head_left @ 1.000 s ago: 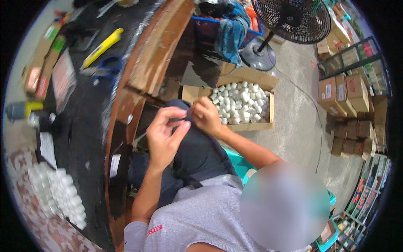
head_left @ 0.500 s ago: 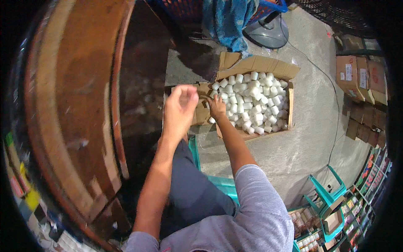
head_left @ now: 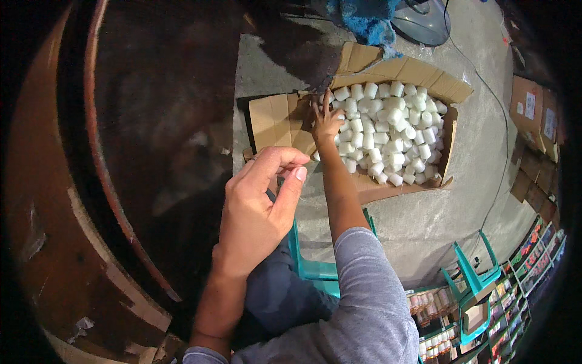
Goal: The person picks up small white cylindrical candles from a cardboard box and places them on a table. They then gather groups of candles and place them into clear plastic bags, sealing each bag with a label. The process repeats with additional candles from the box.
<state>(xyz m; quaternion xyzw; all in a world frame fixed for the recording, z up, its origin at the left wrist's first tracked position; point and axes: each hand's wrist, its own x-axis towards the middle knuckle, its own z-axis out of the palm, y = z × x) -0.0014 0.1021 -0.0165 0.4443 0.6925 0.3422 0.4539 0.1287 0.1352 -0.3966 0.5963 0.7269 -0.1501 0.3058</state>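
Cardboard is what our right hand [head_left: 325, 119] meets in the head view: it is stretched far forward and down to the open cardboard box [head_left: 388, 191] on the concrete floor [head_left: 418, 218], the arm nearly straight from the grey sleeve [head_left: 370, 285] to the wrist. The fingers are spread and point away from us, resting at the near left corner of the box among the white cylinders [head_left: 391, 130]; we cannot tell whether this grip has closed on any one of them. The cylinders are short and stubby, most standing on end with their round tops facing up toward us, a few tipped on their sides near the front rim. The box has its long side running left to right, flaps folded outward, one flat flap [head_left: 276, 121] just left of the hand.

Our left hand [head_left: 257, 212] is raised close to the camera, forearm rising from the lower edge, wrist bent so the back of the hand faces us. Thumb and forefinger are pinched together at the tips, the grip nearly closed; what it holds, if anything, is too small for us to see.

To the left curves the dark wooden table [head_left: 73, 200]. A teal plastic chair [head_left: 315, 267] shows beneath us, and a blue cloth [head_left: 364, 18] lies beyond the box
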